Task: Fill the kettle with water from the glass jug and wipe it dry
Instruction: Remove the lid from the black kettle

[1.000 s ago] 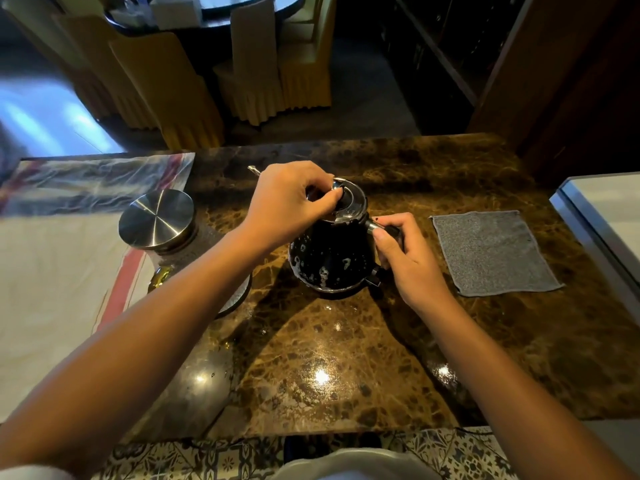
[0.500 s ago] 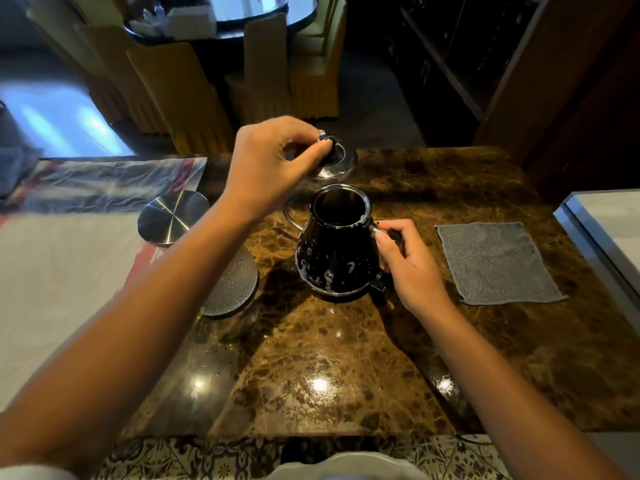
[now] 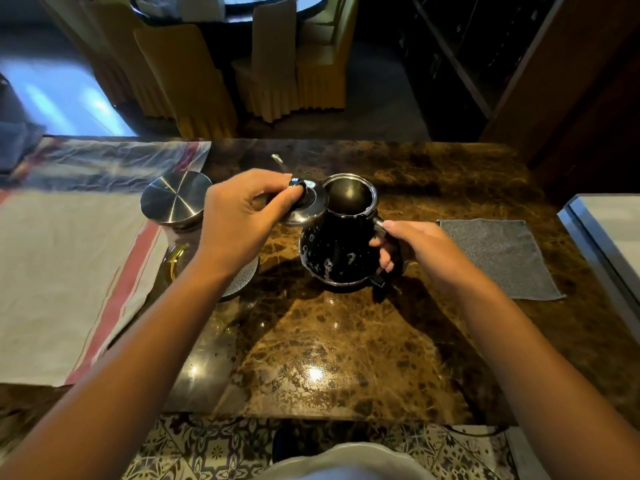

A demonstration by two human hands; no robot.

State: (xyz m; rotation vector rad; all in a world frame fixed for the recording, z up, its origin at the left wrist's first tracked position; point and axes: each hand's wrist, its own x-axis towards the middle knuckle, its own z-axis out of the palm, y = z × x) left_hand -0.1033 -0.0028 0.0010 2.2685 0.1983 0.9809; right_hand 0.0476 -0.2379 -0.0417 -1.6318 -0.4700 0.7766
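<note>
A black kettle (image 3: 337, 247) with pale specks stands open on the brown marble table (image 3: 346, 341). My right hand (image 3: 415, 247) grips its handle on the right side. My left hand (image 3: 242, 213) pinches the knob of the kettle's shiny lid (image 3: 308, 207) and holds it tilted just left of the kettle's mouth, above the table. The glass jug (image 3: 176, 202), capped with a steel lid and bearing a gold handle, stands left of the kettle, partly hidden by my left forearm. A grey cloth (image 3: 498, 258) lies flat to the right of the kettle.
A white cloth with a red stripe (image 3: 69, 271) covers the table's left part. A pale tray or counter edge (image 3: 602, 244) sits at the far right. Yellow-covered chairs (image 3: 194, 81) and a round table stand beyond the far edge.
My left hand lifted the lid off the kettle, then brought it down and to the left of the mouth. My right hand stayed on the handle.
</note>
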